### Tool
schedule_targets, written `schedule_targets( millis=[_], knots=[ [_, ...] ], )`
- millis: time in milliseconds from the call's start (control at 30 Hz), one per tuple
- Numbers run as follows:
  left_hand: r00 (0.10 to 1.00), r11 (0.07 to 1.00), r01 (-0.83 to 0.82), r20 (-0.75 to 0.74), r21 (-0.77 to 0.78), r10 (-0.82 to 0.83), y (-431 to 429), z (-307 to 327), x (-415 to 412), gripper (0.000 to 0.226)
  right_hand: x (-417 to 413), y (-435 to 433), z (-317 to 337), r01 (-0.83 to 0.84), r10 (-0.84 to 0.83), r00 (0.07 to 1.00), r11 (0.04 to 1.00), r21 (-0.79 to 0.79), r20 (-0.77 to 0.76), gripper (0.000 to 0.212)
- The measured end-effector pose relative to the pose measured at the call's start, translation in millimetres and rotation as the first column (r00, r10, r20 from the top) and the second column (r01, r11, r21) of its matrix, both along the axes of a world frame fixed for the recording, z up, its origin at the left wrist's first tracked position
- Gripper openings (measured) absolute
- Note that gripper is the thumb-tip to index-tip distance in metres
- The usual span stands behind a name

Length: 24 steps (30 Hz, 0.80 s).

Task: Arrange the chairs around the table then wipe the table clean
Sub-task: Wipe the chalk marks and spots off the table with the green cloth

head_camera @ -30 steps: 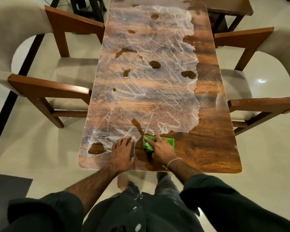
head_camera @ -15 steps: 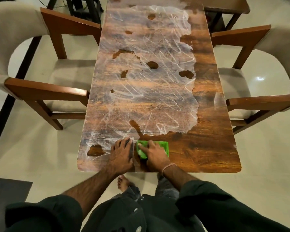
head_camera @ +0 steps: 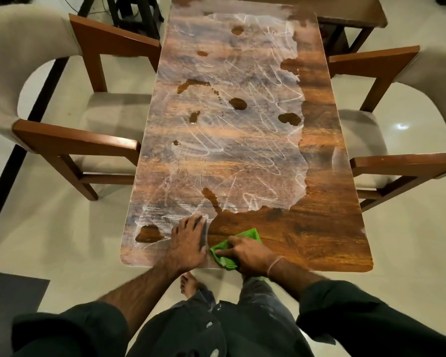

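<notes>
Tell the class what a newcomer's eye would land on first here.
A whitish smeared film covers most of the wooden table, leaving clean dark wood on its right and near sides. At the near edge the right hand grips a bright green cloth, the left hand flat beside it.

Dark sleeves (head_camera: 70,328) stop near your elbows. Thin pale band (head_camera: 276,264) on your right wrist. Dark trousers (head_camera: 216,331), pale specks; bare foot (head_camera: 188,283).

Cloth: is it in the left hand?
No, the right hand grips the cloth, while the left hand rests flat on the table beside it.
</notes>
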<state>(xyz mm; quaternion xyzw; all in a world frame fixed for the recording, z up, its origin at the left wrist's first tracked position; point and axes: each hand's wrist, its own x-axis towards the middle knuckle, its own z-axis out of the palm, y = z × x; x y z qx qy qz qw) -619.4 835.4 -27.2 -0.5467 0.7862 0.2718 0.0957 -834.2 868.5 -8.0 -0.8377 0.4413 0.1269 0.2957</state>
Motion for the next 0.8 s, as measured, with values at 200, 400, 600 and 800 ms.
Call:
schedule_targets(
  millis=[200, 400, 600, 800],
  knots=[
    [1.0, 1.0, 0.007, 0.004, 0.003, -0.007, 0, 1, 1, 0.088, -16, -18, 3, 0.3, -0.3, 0.951, 0.954, -0.016, -0.068, 0.06],
    [1.0, 1.0, 0.011, 0.012, -0.005, -0.011, 0, 1, 1, 0.087, -16, 8, 1, 0.027, -0.027, 1.0, 0.999, 0.026, -0.008, 0.054],
    [1.0, 1.0, 0.003, 0.004, -0.003, -0.003, 1, 2, 0, 0.086, -17, -9, -1, 0.35, -0.35, 0.933, 0.937, -0.018, -0.084, 0.061],
    [1.0, 1.0, -0.004, 0.007, -0.01, 0.004, -1, 1, 0, 0.088, -15, 6, -1, 0.063, -0.063, 0.998, 0.998, 0.009, -0.02, 0.056]
  ],
)
